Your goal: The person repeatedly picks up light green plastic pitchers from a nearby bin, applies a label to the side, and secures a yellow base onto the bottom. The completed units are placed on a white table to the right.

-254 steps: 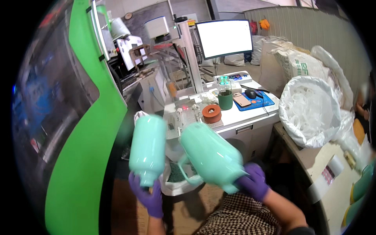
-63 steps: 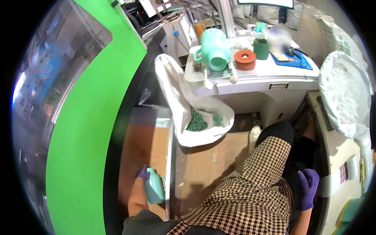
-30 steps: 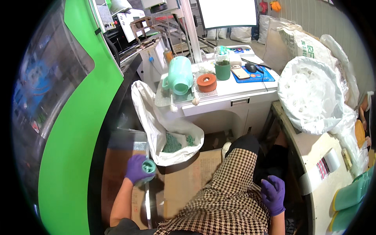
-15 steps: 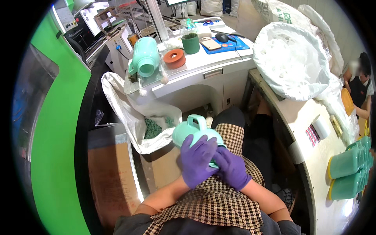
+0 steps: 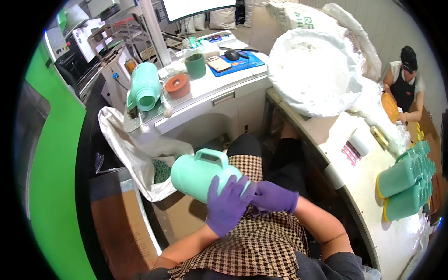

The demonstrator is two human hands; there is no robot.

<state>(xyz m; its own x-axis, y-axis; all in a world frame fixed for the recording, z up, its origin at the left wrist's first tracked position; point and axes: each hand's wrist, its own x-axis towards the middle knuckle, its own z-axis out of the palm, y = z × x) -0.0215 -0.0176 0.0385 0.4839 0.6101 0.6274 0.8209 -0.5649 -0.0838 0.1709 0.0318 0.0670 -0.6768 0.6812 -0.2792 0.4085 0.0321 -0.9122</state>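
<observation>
Jug (image 5: 193, 179): mint green, tilted on its side above the lap, handle up, narrow end toward the hands; a second ago it was low at the person's left, over the carton (image 5: 119, 224).
Left hand (image 5: 228, 205): purple-gloved, laid over the jug near its narrow end, fingers slightly apart; the thumb is hidden, so I cannot tell whether they clamp.
Right hand (image 5: 275, 196): purple-gloved, fingers bent at the narrow end; their tips are hidden, and I cannot tell what they grip. A second ago this hand was near the thigh, off the jug.
Sack (image 5: 119, 135): white, open, green bits (image 5: 162, 171) inside; the jug now overlaps its edge in view.
Bench (image 5: 200, 95): a second mint jug (image 5: 145, 84) lies there beside a rust-red ring (image 5: 178, 86), both unchanged since a second ago.
Right-hand table (image 5: 373, 224): green containers (image 5: 401, 179) with yellow rims, stacked.
Co-worker (image 5: 407, 88): now more fully in view, holding something orange (image 5: 390, 107).
</observation>
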